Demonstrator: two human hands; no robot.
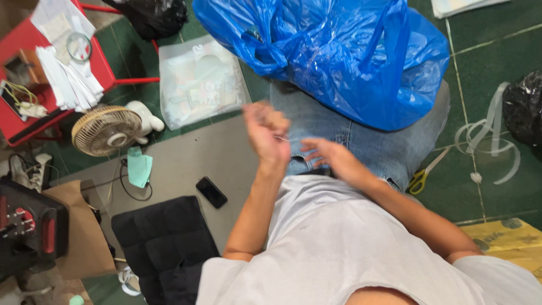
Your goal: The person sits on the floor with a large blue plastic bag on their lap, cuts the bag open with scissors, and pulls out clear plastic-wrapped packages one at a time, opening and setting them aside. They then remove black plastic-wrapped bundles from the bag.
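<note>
Left hand (266, 131) pinching thin thread (284, 138), right hand (330, 156) beside

A bag (344, 56) rests on the person's lap, beyond both hands. The left hand (268, 133) is raised beside the right hand (333, 158). Left of them lie a phone (212, 192), a cushion (164, 237) and a fan (106, 130); scissors (420, 178) lie to the right.

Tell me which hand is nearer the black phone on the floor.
Left. The left hand is raised up and right of the phone; the right hand is farther right, over the lap.
</note>
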